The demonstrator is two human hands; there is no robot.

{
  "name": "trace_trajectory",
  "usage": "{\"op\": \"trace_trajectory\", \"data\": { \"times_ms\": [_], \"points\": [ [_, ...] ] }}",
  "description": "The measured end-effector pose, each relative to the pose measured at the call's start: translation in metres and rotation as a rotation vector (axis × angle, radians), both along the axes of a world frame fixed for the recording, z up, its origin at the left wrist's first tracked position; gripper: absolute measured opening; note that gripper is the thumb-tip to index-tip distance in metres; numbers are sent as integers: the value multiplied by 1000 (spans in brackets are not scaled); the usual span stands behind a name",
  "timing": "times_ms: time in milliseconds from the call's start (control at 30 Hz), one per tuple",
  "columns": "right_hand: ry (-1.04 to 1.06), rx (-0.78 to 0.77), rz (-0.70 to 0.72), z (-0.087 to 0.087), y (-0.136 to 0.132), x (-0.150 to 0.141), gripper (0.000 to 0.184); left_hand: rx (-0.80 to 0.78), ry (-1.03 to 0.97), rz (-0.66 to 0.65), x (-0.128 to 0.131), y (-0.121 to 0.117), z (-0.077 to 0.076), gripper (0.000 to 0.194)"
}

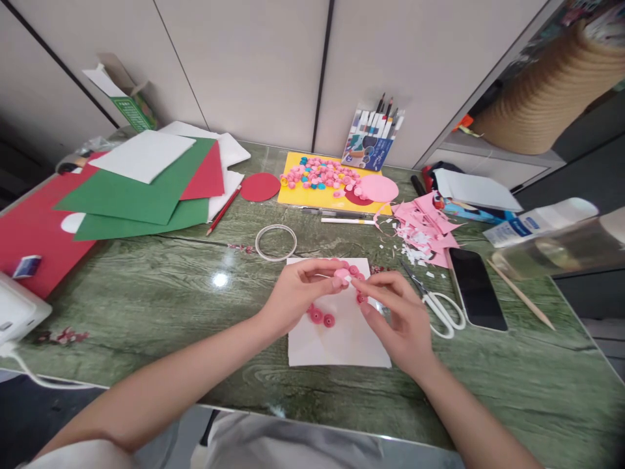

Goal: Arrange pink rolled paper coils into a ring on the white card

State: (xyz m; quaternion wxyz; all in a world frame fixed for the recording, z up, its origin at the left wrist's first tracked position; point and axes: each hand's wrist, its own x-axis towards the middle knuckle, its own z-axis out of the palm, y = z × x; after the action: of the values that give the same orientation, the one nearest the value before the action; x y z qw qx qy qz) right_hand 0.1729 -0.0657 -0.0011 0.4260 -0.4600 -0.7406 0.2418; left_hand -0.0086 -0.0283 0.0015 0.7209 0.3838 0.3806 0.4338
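Observation:
My left hand (297, 290) pinches a small pink paper rosette (342, 274) between thumb and fingertips, just above a white sheet. A small white scrap (347, 279) shows on the rosette's face. My right hand (398, 316) reaches in from the right; its forefinger tip is at the scrap, with the thumb apart below. Under my hands, the white sheet (336, 348) carries several darker pink coiled paper rosettes (329, 320) set along a curve. Part of that curve is hidden behind my fingers.
A yellow sheet (293, 195) bears many pink and blue rosettes. A tape roll (276, 243) lies left of the white sheet; scissors (442, 312), a phone (478, 286) and pink paper scraps (430, 221) lie right. Green and red paper (131, 189) is stacked left.

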Motion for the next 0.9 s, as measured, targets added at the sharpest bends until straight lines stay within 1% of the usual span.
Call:
{"op": "trace_trajectory", "data": {
  "times_ms": [100,267,500,767,900],
  "points": [
    [-20,4,6,1,0,-1,51,35,17,20,0,0,-1,28],
    [-37,2,12,2,0,-2,53,113,24,35,1,0,-4,22],
    [-68,-2,-5,0,1,-2,50,155,53,37,1,-1,-4,21],
    [-121,58,-50,1,0,-3,48,194,154,50,0,-3,-1,21],
    [-165,117,-65,-1,-1,-3,48,211,178,59,0,-3,0,19]
  ]
}}
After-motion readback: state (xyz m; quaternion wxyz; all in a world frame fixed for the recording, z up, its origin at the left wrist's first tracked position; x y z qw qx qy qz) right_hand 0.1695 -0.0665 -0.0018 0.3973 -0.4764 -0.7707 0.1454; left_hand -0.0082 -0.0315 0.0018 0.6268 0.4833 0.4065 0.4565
